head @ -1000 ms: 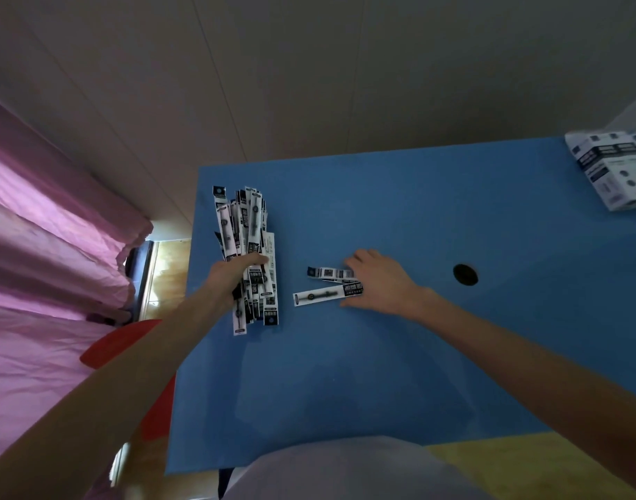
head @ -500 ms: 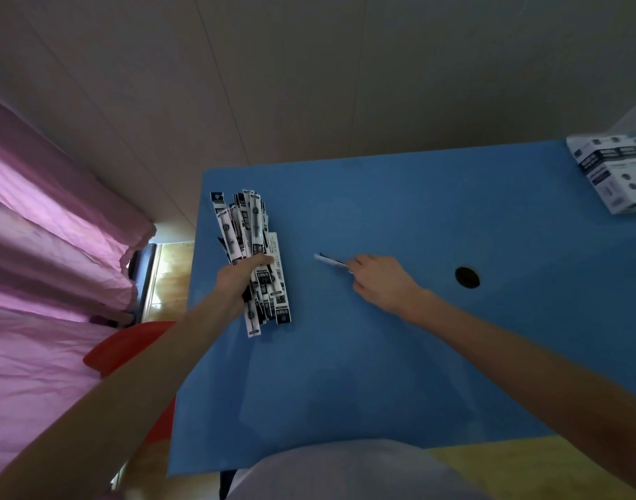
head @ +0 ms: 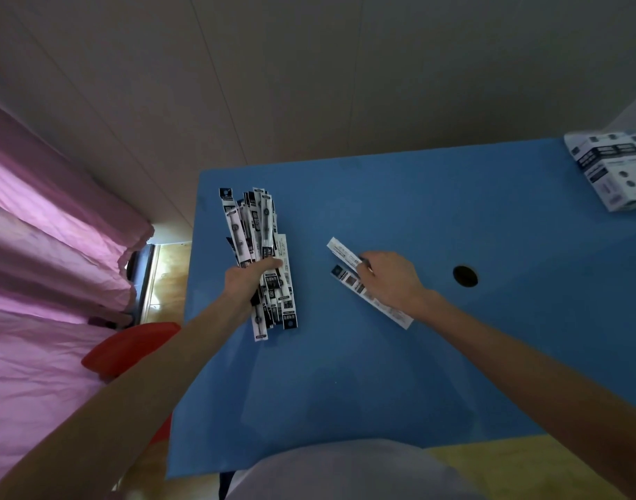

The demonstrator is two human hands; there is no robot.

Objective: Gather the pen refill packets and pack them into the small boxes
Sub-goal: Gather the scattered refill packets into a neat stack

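A big blue table [head: 381,355] fills the middle. A pink curtain [head: 38,283] hangs at 9 o'clock. The small boxes [head: 616,171] sit on the table's corner at 2 o'clock. The left hand [head: 246,283] has its fingers curled round a thick bunch of pen refill packets [head: 262,254] at 10 o'clock. The right hand [head: 388,279], near the middle, pinches two loose packets [head: 345,254] that fan out. A dark round hole [head: 465,276] is at 3 o'clock.

Matt blue table [head: 381,373]; glossy packets [head: 258,232]; cloth curtain [head: 38,247].
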